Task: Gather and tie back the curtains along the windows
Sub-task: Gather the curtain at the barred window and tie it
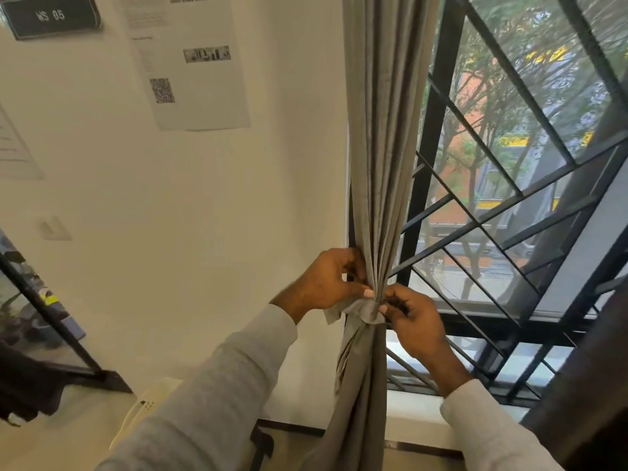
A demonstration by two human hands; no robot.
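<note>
At frame centre, the left hand [328, 283] and right hand [413, 317] both pinch a grey tie-back strip [360, 309] wrapped around the gathered grey curtain [377, 164]; behind, at right, the black window grille [509, 198].

We're in an office or workstation room: a dark wall sign [51, 17] reads "WS 06". Beside it hang printed notice sheets [195, 79], one with a QR code [162, 90], on plain white wall [204, 215].
</note>
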